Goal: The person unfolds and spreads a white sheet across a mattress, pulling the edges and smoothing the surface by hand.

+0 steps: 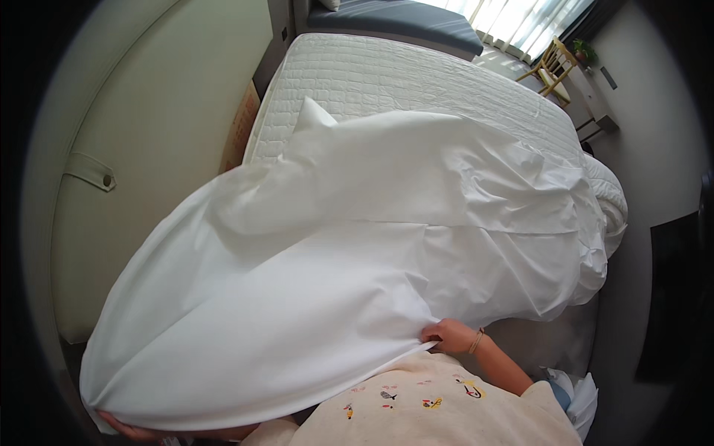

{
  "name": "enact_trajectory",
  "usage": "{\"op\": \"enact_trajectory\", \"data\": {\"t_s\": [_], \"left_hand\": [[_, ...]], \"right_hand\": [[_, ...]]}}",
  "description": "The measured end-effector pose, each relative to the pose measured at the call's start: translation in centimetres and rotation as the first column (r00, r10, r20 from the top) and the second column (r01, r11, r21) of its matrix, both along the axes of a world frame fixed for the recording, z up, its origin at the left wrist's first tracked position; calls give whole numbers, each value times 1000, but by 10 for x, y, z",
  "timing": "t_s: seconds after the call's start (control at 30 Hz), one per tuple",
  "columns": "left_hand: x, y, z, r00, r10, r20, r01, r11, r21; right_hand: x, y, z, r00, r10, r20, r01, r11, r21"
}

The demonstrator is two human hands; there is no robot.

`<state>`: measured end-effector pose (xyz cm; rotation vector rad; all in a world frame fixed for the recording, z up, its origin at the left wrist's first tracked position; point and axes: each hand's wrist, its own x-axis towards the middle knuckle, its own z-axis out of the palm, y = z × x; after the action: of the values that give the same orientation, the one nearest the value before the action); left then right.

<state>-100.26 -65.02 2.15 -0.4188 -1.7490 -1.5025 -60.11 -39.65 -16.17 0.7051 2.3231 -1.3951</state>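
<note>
A large white sheet or duvet cover (334, 178) lies rumpled over much of a bed and stretches toward my body. My left hand (125, 428) grips its near left corner, low at the picture's edge, with part of the forearm under the cloth. Farther right, my right hand (453, 335) pinches the near edge just in front of my shirt. Between both hands the cloth's edge is pulled out in a long curve. Past the cloth, the quilted white mattress (385, 72) shows at the far end of the bed.
A padded cream headboard (162, 111) with a buttoned strap stands on the left. A grey window bench (390, 22) is beyond the bed, and a wooden chair (552, 72) is at far right. Bunched white bedding (608, 189) hangs at the bed's right side. A dark screen-like panel (669, 301) is at right.
</note>
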Motion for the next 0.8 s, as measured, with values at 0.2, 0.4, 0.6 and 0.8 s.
{"op": "enact_trajectory", "data": {"t_s": [0.2, 0.4, 0.6, 0.8], "left_hand": [[-6, -84, -34, 589, -341, 733, -161, 839, 520], [26, -62, -80, 518, -371, 771, -198, 825, 530], [45, -24, -127, 412, -157, 898, -262, 923, 282], [58, 19, -121, 298, -65, 952, -252, 957, 144]], "right_hand": [[-90, 64, -9, 762, 647, 39, -623, 747, -231], [-252, 158, -46, 954, 260, -151, -221, 947, 232], [-367, 223, -121, 997, -72, 17, 54, 862, 504], [-430, 259, -198, 989, -83, -125, 140, 812, 566]]}}
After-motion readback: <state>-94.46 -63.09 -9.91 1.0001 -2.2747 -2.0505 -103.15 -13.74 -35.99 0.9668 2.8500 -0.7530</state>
